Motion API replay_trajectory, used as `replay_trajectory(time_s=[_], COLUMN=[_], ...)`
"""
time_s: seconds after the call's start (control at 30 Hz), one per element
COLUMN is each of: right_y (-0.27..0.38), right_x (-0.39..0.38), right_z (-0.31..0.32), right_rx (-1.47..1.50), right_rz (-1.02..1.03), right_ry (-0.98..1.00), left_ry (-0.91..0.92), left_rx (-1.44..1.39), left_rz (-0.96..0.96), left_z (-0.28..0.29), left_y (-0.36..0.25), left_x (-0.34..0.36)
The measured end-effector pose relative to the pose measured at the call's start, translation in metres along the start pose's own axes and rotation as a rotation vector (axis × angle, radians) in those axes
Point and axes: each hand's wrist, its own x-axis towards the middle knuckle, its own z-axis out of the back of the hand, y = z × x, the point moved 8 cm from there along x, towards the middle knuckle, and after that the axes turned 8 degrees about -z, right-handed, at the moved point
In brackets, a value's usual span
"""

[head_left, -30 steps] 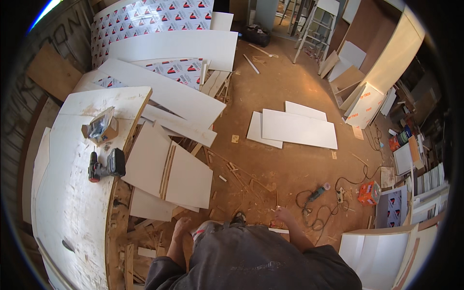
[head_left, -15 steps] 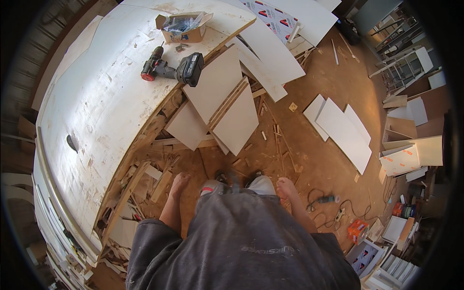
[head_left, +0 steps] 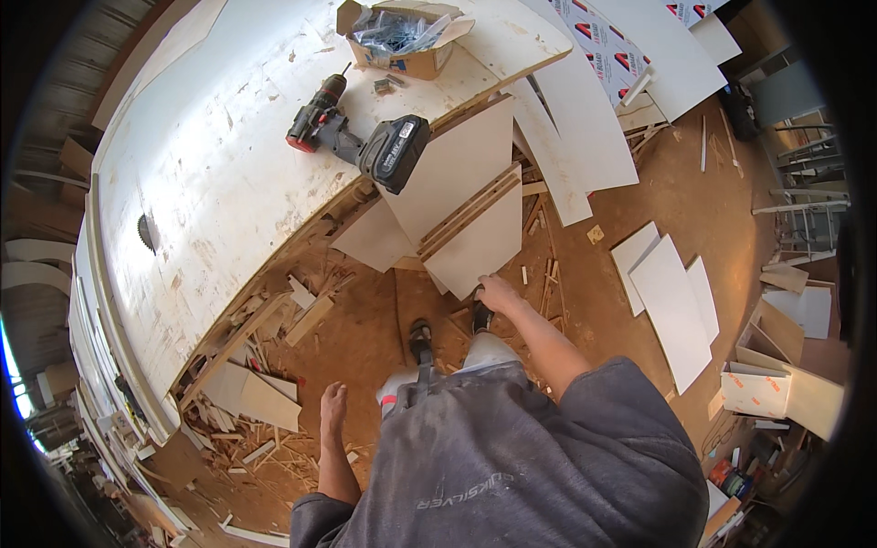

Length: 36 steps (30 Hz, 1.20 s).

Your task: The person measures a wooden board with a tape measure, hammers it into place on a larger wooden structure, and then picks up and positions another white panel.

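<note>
My right hand [head_left: 496, 293] reaches forward, fingers apart, at the lower edge of a white panel [head_left: 475, 241] leaning by the bench; whether it touches the panel I cannot tell. My left hand [head_left: 333, 405] hangs low, fingers loosely bent and apart, with nothing in them. The panel has wooden strips [head_left: 466, 208] across it. On the worn white workbench [head_left: 201, 164] lie a black-and-red cordless drill [head_left: 324, 128], an open cardboard box [head_left: 416, 64] with plastic bags and a round saw blade [head_left: 146, 235].
Offcuts [head_left: 306, 310] litter the floor beside the bench and my feet. Several white boards [head_left: 671, 310] lie on the floor to the right. More sheets [head_left: 667, 55] are piled at the back, with ladders [head_left: 795, 219] at the far right and a leaning board [head_left: 813, 402] below them.
My view has swung down and round toward the bench. My right hand has moved forward and inward to the leaning panel; my left hand stays low.
</note>
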Motion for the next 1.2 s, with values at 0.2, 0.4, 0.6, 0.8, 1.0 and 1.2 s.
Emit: replay_trajectory(time_s=[0.2,0.4,0.6,0.8,1.0,1.2], right_y=[0.034,0.027,0.024,0.031,0.028,0.013], right_x=[0.08,0.127,0.131,0.129,0.125,0.1], right_z=[0.05,0.053,0.05,0.058,0.058,0.054], right_rx=[-0.295,-0.402,-0.493,-0.543,-0.54,-0.551], right_rz=[0.098,0.179,0.187,0.155,0.154,0.218], right_ry=[0.079,-0.061,-0.047,-0.017,0.04,-0.043], left_ry=[0.05,0.027,0.002,-0.02,-0.062,-0.075], left_rx=[0.028,0.086,0.043,0.08,0.001,-0.036], left_rz=[0.081,0.059,0.157,0.118,0.131,0.159], left_z=[-0.073,-0.095,-0.097,-0.095,-0.095,-0.101], left_y=[-0.004,-0.015,-0.033,-0.043,-0.061,-0.046], left_x=[-0.067,-0.093,-0.103,-0.1,-0.103,-0.113])
